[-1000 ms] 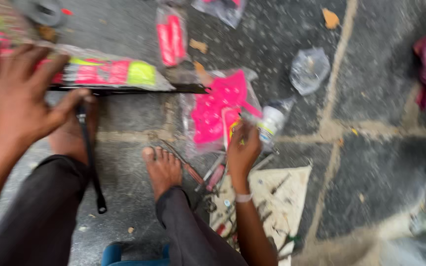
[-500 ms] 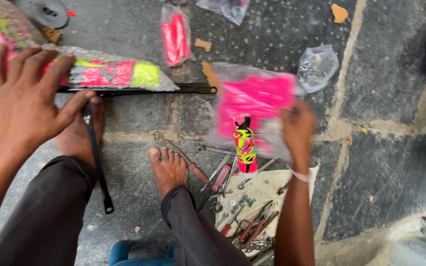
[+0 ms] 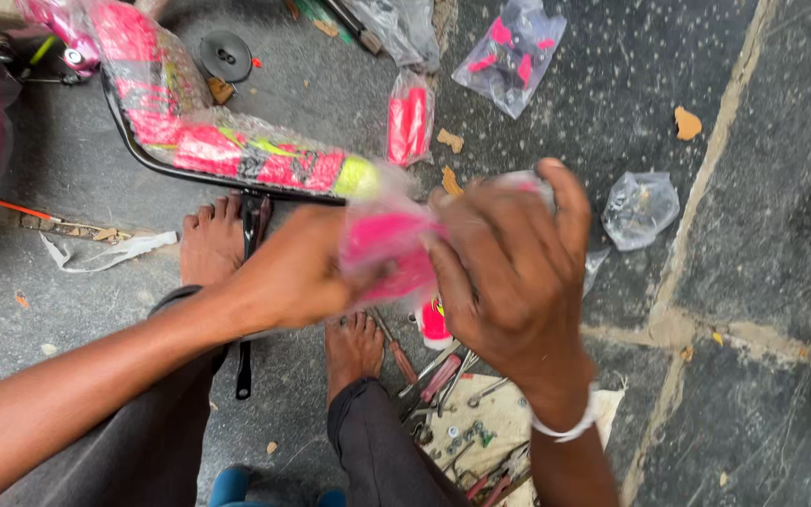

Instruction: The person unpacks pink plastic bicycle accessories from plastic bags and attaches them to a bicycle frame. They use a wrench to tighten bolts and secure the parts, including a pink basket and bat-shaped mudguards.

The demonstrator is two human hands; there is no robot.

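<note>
Both hands are raised close under the camera and grip one clear plastic bag holding a bright pink part (image 3: 382, 246). My left hand (image 3: 298, 272) clasps its left side. My right hand (image 3: 518, 272), with a white band at the wrist, closes over its right side and top. A pink and white piece (image 3: 434, 324) hangs below the bag. Under the hands my two bare feet rest on the stone floor, beside a black metal bar (image 3: 248, 291).
A plastic-wrapped pink, yellow and black frame (image 3: 227, 145) lies at the upper left. Small bags of pink parts (image 3: 410, 117) (image 3: 513, 52) and a crumpled clear bag (image 3: 640, 208) lie on the floor. Hand tools, nuts and bolts sit on a cloth (image 3: 481, 437).
My right hand lifted the pink bag from the floor up toward the camera. My left hand left the wrapped frame and joined it on the bag. The view shifted right.
</note>
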